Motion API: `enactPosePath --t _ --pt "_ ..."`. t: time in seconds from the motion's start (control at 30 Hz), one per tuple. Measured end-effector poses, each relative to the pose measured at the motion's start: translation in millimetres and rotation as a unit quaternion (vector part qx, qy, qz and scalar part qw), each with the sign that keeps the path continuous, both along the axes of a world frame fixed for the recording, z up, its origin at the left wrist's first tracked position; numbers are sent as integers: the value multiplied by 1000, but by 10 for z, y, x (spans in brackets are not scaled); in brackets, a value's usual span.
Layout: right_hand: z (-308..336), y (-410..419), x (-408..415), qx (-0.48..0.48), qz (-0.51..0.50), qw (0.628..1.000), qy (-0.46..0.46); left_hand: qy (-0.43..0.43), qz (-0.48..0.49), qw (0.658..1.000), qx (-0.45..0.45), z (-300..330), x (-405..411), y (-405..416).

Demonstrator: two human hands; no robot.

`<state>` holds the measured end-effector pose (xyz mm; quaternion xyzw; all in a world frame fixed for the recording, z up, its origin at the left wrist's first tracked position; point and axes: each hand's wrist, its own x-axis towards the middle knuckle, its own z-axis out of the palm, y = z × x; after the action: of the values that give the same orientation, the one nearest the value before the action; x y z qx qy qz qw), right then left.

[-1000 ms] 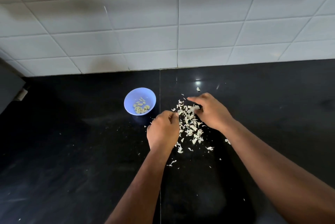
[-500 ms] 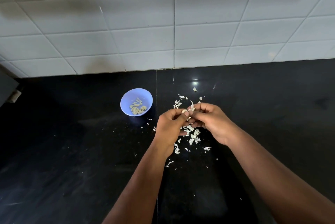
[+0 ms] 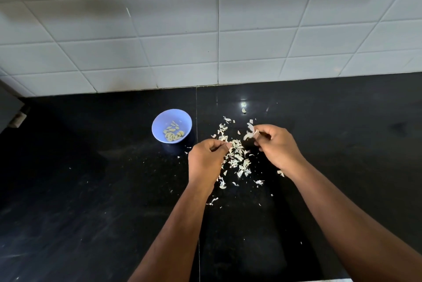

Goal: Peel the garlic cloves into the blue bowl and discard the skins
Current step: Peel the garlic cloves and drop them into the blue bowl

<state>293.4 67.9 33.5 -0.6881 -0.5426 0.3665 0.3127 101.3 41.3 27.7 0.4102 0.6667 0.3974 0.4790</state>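
A small blue bowl (image 3: 159, 119) stands on the black counter and holds several peeled garlic cloves (image 3: 173, 133). To its right lies a scattered pile of white garlic skins (image 3: 237, 158). My right hand (image 3: 277, 145) pinches a garlic clove (image 3: 250, 134) with loose skin at its fingertips, above the pile. My left hand (image 3: 205, 160) is curled beside the pile, thumb and fingers pressed together; what they pinch is too small to make out.
The black counter (image 3: 91, 201) meets a white tiled wall (image 3: 205, 30) at the back. One stray piece (image 3: 243, 110) lies behind the pile. A dark object (image 3: 9, 110) sits at the far left edge. Small skin flecks dot the counter around my arms.
My hands were joined over the pile half a second ago; now they have pulled apart, the right one moving right with the clove, the left one staying near the pile's left side.
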Motion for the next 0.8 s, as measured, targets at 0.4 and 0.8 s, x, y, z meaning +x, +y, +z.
enactPosePath --t 0.4,0.8 --pt "165 -257 387 -96 28 946 -309 373 -177 909 54 -56 137 -36" --pt "-73 -155 -38 -98 127 971 -176 407 -189 891 67 -221 238 96"
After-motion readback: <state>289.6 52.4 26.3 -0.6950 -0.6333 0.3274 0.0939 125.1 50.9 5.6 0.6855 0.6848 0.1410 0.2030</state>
